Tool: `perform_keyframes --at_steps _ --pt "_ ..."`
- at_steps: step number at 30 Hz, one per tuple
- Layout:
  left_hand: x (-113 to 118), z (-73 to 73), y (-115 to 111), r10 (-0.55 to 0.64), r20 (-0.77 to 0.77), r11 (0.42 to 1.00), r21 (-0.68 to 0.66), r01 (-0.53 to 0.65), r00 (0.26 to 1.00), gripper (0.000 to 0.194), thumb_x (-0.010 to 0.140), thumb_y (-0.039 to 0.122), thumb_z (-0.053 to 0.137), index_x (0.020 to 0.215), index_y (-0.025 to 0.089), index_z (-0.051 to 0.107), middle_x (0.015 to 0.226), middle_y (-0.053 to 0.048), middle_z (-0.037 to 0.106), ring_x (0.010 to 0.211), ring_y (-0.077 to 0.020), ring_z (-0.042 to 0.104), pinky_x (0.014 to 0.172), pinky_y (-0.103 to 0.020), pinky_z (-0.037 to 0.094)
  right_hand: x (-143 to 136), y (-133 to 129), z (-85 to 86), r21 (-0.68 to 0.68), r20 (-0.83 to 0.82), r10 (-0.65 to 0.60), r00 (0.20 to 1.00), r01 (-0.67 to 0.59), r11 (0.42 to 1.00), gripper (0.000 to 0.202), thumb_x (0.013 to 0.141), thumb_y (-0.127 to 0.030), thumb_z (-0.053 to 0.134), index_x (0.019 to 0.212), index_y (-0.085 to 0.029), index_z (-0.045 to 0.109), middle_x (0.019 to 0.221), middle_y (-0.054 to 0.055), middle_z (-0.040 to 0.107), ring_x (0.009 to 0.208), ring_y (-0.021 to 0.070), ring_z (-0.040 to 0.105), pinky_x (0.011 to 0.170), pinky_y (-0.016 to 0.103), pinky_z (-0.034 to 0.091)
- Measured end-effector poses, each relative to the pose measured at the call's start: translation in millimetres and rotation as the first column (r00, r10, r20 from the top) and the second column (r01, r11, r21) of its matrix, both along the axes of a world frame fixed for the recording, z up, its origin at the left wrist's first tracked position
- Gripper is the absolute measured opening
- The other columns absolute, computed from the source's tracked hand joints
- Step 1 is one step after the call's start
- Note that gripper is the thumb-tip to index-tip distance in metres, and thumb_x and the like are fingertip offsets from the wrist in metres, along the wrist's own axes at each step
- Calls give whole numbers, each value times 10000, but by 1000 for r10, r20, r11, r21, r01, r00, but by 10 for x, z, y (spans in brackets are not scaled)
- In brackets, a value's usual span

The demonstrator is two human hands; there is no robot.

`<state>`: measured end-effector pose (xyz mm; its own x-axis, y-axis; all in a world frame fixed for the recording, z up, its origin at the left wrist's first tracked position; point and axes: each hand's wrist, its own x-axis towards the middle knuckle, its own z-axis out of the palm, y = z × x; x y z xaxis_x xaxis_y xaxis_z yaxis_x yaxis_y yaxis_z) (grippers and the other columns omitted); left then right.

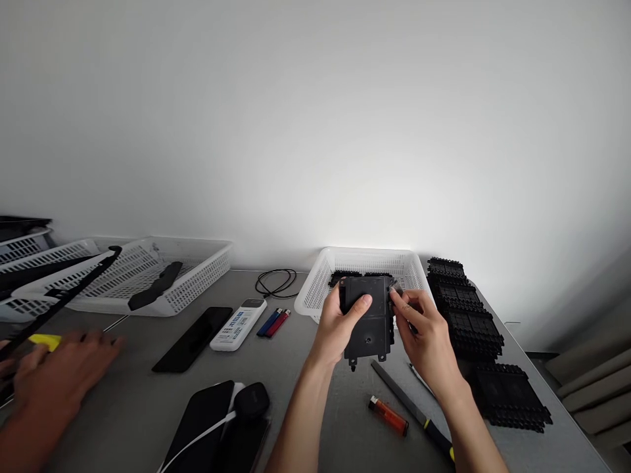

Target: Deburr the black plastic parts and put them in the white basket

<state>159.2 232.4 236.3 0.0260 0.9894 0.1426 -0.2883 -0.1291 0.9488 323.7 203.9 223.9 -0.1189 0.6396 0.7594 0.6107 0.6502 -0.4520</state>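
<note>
My left hand [338,325] grips a flat black plastic part [369,322] by its left side, thumb across its face. The part is held up above the table and has small tabs along its lower edge. At its upper right edge, my right hand [421,325] pinches with bent fingers; what lies between the fingertips is too small to make out. Below the hands lie a file with a black and yellow handle [409,397] and an orange lighter [388,416]. Behind the part stands a white basket [315,282] with similar black parts inside.
Stacks of black plastic parts [463,309] line the right edge. Two more lighters [274,322], a power bank [238,325], phones [193,338] and a cable [276,282] lie left of centre. Further left are white baskets [202,279] and another person's hand [64,371].
</note>
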Motion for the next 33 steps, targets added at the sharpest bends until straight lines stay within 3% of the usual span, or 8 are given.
perform_keyframes --at_steps 3,8,13,16,19,23,27,33 --pt "7 -18 16 34 51 999 -28 -33 998 405 702 418 810 986 185 640 968 -59 732 868 -224 707 732 -296 580 -27 -34 27 -63 27 4 1000 -2 998 368 985 -171 448 1301 -202 633 1002 89 570 857 128 600 776 222 523" --pt "-3 3 74 154 129 980 -144 -135 980 529 629 460 841 1018 169 631 914 -74 730 770 -247 717 605 -297 582 -23 -113 89 -249 73 97 993 -76 965 326 982 -202 468 1227 -157 678 932 73 587 760 106 586 741 215 525" --pt "-78 4 157 240 154 963 -159 -216 958 550 606 456 853 1024 175 633 937 -71 730 781 -238 716 621 -290 584 152 -139 115 -433 79 260 963 -202 879 291 943 -188 539 1164 -256 717 958 41 635 732 124 623 673 248 534" --pt "-96 -22 168 217 112 968 -152 -199 970 545 628 468 838 1046 181 638 1000 -89 727 834 -256 718 637 -300 586 237 -120 115 -352 -100 54 993 -86 932 256 938 -244 562 1127 -255 735 1121 83 624 823 167 655 625 266 540" --pt "-50 -46 133 105 -37 987 -121 -109 994 522 686 506 792 1070 186 642 1059 -112 719 919 -290 709 660 -320 582 238 -96 111 -238 -285 -125 950 56 970 269 933 -298 585 1164 -264 718 1241 101 591 944 208 657 670 299 565" --pt "66 -60 63 -5 -187 1000 1 5 982 456 789 507 708 1119 203 626 1194 -106 685 1087 -285 655 819 -327 550 170 -49 95 -153 -348 -133 928 84 985 346 923 -302 614 1262 -255 660 1166 85 656 1010 217 654 815 347 567" --pt "115 -58 17 -129 -249 987 57 148 960 396 859 481 641 1143 206 603 1169 -91 690 1102 -269 644 887 -344 518 107 10 53 -122 -291 -189 938 160 980 303 931 -264 596 1215 -218 692 1098 90 673 948 210 664 778 336 575" --pt "112 -37 -17 -133 -289 980 104 169 948 398 857 458 650 1148 193 590 1129 -92 695 1064 -264 647 901 -352 502 98 14 9 25 -177 -181 968 188 982 277 959 -219 550 1187 -230 709 1073 82 676 960 204 667 814 348 580"
